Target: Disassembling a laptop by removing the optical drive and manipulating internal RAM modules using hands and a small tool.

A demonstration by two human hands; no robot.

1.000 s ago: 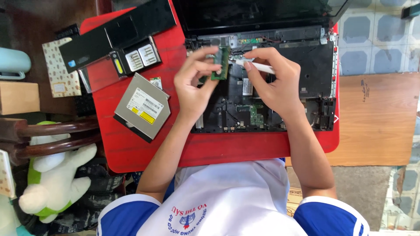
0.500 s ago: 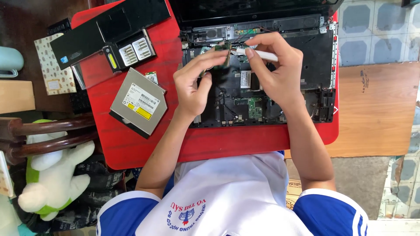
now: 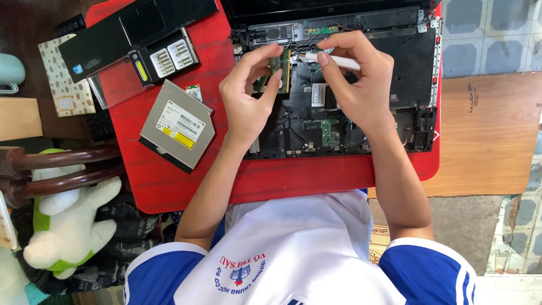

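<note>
An opened black laptop base (image 3: 406,85) with its green circuit board (image 3: 330,133) exposed lies on a red table (image 3: 226,181). My left hand (image 3: 248,96) pinches a small green memory module (image 3: 279,74) between thumb and fingers, just above the board's upper middle. My right hand (image 3: 358,85) grips a white pen-like tool (image 3: 333,61), and its tip touches the module's right edge. Both hands hover close together over the board.
A silver optical drive (image 3: 178,125) lies on the red table to the left. Behind it sit a black cover panel (image 3: 135,28) and a black battery (image 3: 164,56). A white and green plush toy (image 3: 68,226) rests on a wooden chair (image 3: 62,164) at the left. A wooden board (image 3: 485,135) is at the right.
My hands have drifted slightly upward over the board. The module now stands more upright in my left fingers, and the white tool's tip has closed in on it.
</note>
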